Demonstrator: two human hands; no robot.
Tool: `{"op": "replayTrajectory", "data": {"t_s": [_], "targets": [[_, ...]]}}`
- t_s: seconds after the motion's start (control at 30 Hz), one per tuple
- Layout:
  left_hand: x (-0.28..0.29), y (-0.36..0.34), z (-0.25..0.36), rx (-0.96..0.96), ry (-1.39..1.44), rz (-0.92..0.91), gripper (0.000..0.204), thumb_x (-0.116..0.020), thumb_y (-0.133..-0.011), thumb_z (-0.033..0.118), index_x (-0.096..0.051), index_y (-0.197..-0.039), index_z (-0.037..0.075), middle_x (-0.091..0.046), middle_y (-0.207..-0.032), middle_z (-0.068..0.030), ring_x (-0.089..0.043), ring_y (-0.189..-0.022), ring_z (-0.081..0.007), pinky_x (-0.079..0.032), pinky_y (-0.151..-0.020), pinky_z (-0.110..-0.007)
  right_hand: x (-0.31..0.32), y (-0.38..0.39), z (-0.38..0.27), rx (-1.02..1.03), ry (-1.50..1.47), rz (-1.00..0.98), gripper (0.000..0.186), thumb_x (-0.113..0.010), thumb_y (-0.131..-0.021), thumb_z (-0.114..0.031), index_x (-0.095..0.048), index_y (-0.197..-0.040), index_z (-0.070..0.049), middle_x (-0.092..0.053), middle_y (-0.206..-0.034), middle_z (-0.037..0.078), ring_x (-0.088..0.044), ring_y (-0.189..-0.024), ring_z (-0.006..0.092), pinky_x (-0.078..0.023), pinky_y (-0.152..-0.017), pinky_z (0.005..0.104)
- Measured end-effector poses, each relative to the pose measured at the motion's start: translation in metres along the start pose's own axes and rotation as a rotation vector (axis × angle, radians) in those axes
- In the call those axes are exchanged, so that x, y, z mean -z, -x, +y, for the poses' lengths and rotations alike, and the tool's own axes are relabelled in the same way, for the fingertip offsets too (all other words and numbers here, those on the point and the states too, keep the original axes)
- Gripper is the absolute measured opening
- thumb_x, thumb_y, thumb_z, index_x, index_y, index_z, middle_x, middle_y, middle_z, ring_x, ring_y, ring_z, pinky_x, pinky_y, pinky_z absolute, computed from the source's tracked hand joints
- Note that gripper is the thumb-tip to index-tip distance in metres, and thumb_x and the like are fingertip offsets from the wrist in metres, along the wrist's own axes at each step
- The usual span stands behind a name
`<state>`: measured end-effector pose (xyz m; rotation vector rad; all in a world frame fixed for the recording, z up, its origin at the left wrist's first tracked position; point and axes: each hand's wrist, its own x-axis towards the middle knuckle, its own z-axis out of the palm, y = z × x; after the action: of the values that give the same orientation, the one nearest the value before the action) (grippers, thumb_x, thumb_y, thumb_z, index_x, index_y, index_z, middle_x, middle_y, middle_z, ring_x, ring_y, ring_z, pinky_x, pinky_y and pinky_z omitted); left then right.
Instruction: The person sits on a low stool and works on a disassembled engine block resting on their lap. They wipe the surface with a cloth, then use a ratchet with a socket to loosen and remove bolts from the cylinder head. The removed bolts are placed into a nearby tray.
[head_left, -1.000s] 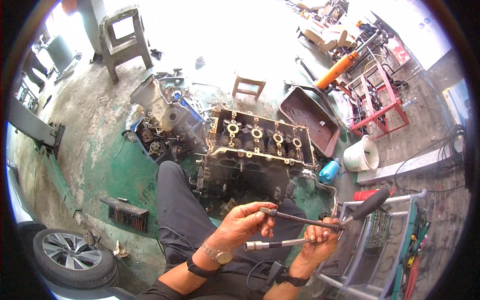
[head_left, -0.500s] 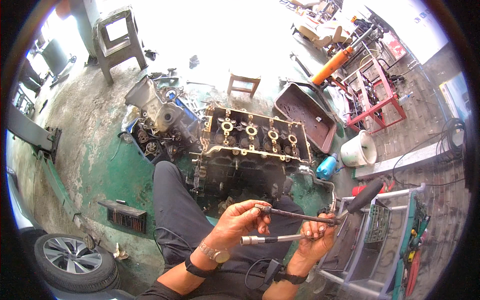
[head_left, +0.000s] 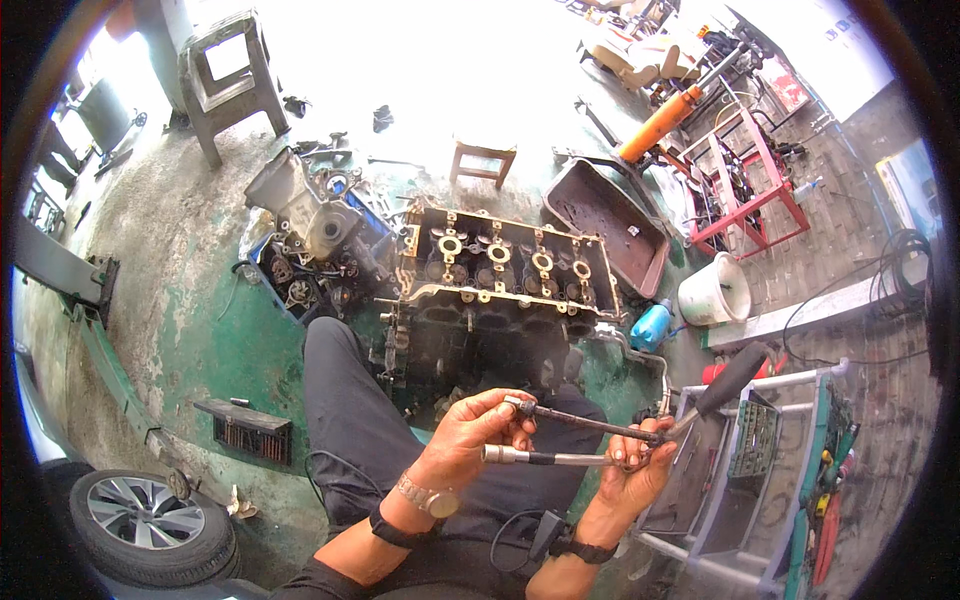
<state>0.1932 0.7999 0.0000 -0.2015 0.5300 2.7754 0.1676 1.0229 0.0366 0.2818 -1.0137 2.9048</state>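
Note:
My left hand (head_left: pixel 480 432) has its fingers closed on the tip of a long dark metal extension bar (head_left: pixel 585 420), whose other end meets a black-handled bar (head_left: pixel 728 380) at my right hand (head_left: pixel 635 470). That hand is wrapped round the joined tools, with a silver-and-black bar (head_left: pixel 545 458) crossing below the dark one, a socket at its left end. Both hands are over my dark-trousered legs. Beyond them sits a grimy engine cylinder head (head_left: pixel 510 260) with a pale rim and a row of round openings, atop a dark block, with a bent pipe at its right.
Loose engine parts (head_left: pixel 320 230) lie left of the engine. A brown tray (head_left: pixel 648 255), white bucket (head_left: pixel 712 295) and blue jug (head_left: pixel 650 330) are at its right. A tool cart (head_left: pixel 750 540) stands right of me, a wheel (head_left: pixel 150 520) lies lower left, stools (head_left: pixel 483 150) stand behind.
Both hands and the tools have moved slightly upward and to the left in the picture. The surroundings also shift a little as the camera moves. The grips look the same.

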Motion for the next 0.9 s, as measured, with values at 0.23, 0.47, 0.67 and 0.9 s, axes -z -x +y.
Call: {"op": "replayTrajectory", "data": {"t_s": [0.23,0.47,0.67,0.9], "targets": [[0.002,0.0,0.002,0.011,-0.031,0.101,0.028,-0.058,-0.1,0.016,-0.062,-0.123,0.001,-0.068,-0.096,-0.0056,-0.065,-0.08,-0.0143,-0.057,-0.079,-0.032,-0.007,0.001,-0.002,0.041,0.109,0.203,0.028,-0.072,-0.091,-0.022,-0.06,-0.11,-0.006,-0.059,-0.082,0.002,-0.048,-0.055,0.0083,-0.044,-0.053,0.0286],[0.001,0.0,0.006,-0.009,-0.024,0.047,0.029,-0.06,-0.099,0.015,-0.062,-0.125,0.002,-0.068,-0.097,-0.004,-0.066,-0.084,-0.0136,-0.058,-0.081,-0.032,0.0,0.001,0.0,0.036,0.105,0.275,0.024,-0.069,-0.093,-0.02,-0.059,-0.109,-0.004,-0.062,-0.087,0.004,-0.049,-0.054,0.0084,-0.043,-0.052,0.0287],[-0.007,0.002,0.001,-0.088,-0.149,0.042,0.028,-0.061,-0.098,0.012,-0.063,-0.124,0.001,-0.069,-0.103,-0.0025,-0.065,-0.091,-0.0102,-0.057,-0.083,-0.028,0.017,-0.001,-0.001,-0.003,-0.003,0.253,0.024,-0.066,-0.095,-0.021,-0.059,-0.11,-0.004,-0.063,-0.088,0.005,-0.05,-0.055,0.0093,-0.045,-0.054,0.029],[-0.008,0.005,0.007,-0.074,-0.162,0.054,0.027,-0.061,-0.096,0.009,-0.063,-0.121,-0.002,-0.071,-0.103,-0.0107,-0.068,-0.089,-0.0161,-0.057,-0.081,-0.033,0.024,0.001,-0.006,-0.013,0.07,0.209,0.023,-0.065,-0.096,-0.018,-0.058,-0.112,-0.003,-0.065,-0.092,0.006,-0.051,-0.055,0.0101,-0.046,-0.055,0.03]]}}
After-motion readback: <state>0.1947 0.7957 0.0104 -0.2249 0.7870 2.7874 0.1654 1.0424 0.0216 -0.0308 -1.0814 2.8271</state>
